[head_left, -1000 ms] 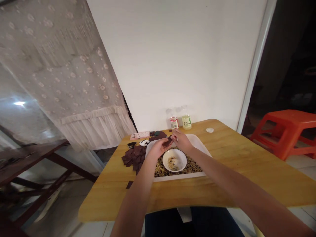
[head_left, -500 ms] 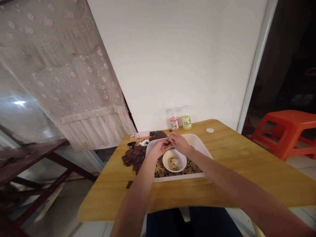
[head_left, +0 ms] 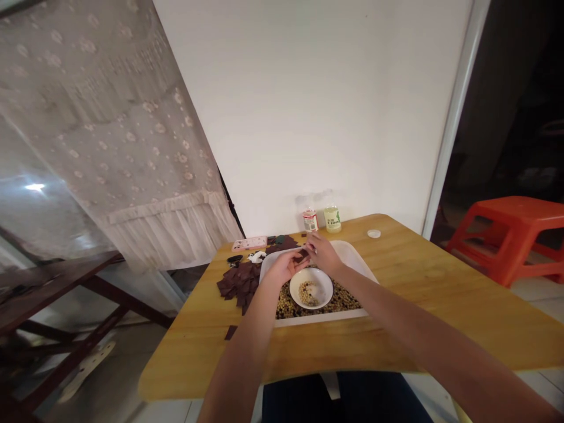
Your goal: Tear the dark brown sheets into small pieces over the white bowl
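Brown flat piece [head_left: 304, 255] lies just beyond the bowl [head_left: 325, 286], pinched in the fingers of your left hand [head_left: 287, 265]. Your right hand [head_left: 321, 252] meets it there, fingers drawn together; whether they pinch it cannot be told. Left of the bowl, a brown heap [head_left: 242, 282] occupies the desk [head_left: 198, 352].

The left hand [head_left: 286, 267] and right hand [head_left: 323, 254] partly hide the dark piece [head_left: 302, 255]. The orange stool [head_left: 517, 226] is cut off at right. The red label [head_left: 311, 222] is too blurry to read.
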`<state>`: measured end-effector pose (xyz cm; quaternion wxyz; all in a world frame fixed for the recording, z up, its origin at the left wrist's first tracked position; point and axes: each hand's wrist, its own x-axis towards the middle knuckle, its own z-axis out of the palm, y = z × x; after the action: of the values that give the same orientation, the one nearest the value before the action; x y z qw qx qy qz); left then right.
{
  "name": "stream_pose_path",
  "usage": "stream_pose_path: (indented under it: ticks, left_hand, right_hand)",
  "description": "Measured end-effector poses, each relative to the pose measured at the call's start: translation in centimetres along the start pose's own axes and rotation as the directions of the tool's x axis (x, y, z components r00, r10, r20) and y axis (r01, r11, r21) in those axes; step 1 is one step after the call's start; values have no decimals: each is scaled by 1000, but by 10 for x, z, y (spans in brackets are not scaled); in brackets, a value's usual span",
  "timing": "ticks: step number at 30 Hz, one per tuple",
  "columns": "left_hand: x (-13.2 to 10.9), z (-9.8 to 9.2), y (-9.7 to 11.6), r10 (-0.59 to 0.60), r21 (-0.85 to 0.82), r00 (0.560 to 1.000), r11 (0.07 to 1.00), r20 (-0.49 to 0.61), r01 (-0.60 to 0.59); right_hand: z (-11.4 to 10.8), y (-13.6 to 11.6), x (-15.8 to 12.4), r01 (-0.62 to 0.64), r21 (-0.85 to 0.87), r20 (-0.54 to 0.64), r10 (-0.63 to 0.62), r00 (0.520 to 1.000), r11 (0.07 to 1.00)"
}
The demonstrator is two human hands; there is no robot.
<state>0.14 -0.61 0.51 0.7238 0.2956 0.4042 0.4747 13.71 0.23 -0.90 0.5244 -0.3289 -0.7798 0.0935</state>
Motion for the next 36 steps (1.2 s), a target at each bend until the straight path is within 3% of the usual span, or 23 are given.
stream_pose_path:
  ticks: [4,9,15,19,24,30,36]
  left_hand:
    - [-3,1,0,21,-7,1000,1000,-1,-21]
    - [-6,1,0,-5,31,1000,1000,10,4]
    - [-4,0,-1,31,13,999,999,-24,-31]
    - [-3,0,-1,10,15,1000,1000,26,-10]
    - [-3,1,-1,36,35,999,999,-22,-35]
    - [-4,1,0,8,72,999,997,40,-11]
    - [-6,3,2,28,58,1000,998,-12,-28]
  right_hand:
    - [-2,1,0,31,20,39,-32,999,999]
    - [-5,5,3,-45,-10,-85,44,995,999]
    - [-3,-1,1,3,18,-1,-3,1000,1000]
    - [-4,1,1,-33,-4,-63,32,997,999]
    - [-1,0,1,19,14,6,-19,1000,1000]
    - [-8,5,3,-61,-5,-98,61,993,998]
    - [-3,2,2,-45,15,-66,46,997,999]
